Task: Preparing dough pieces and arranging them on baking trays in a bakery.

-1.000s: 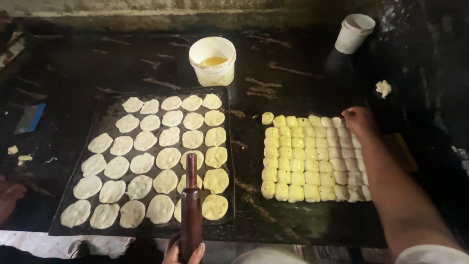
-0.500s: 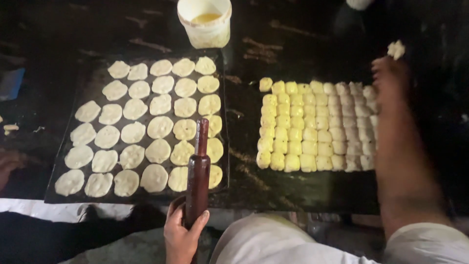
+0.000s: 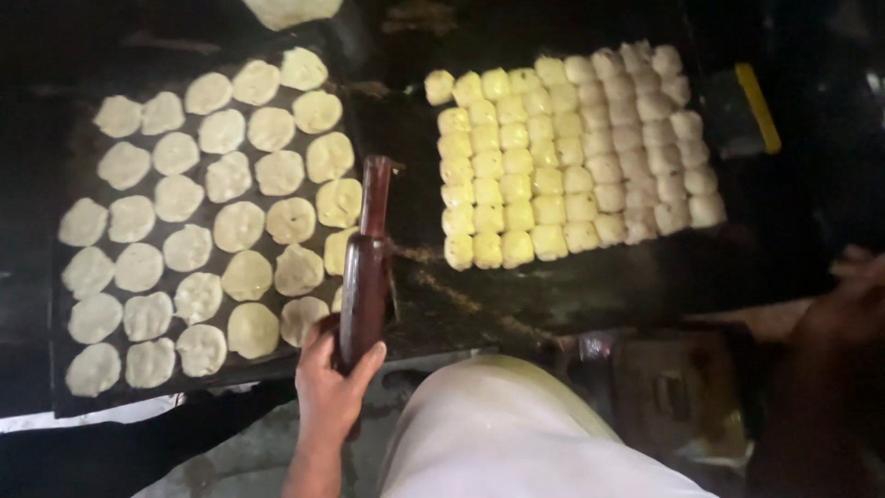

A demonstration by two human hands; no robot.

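My left hand [image 3: 334, 389] grips the lower end of a dark brown rolling pin [image 3: 366, 263], which points away from me along the right edge of a dark tray [image 3: 55, 387]. Several flattened pale dough discs [image 3: 212, 212] lie in rows on that tray. To the right, a block of small yellowish dough balls [image 3: 572, 148] sits on the dark worktop [image 3: 590, 286]. My right hand [image 3: 853, 309] is a blur at the right edge, near the worktop's front and apart from the dough balls. I cannot make out its fingers.
A white bucket [image 3: 290, 11] is cut off at the top edge. A dark flat tool with a yellow edge [image 3: 756, 106] lies right of the dough balls. My white-clad leg [image 3: 516, 433] fills the bottom centre, with dark clutter [image 3: 682, 397] beside it.
The view has dropped and closed in on the worktop. My right hand has pulled back from the far right of the dough balls to the near right edge. The left hand still holds the rolling pin.
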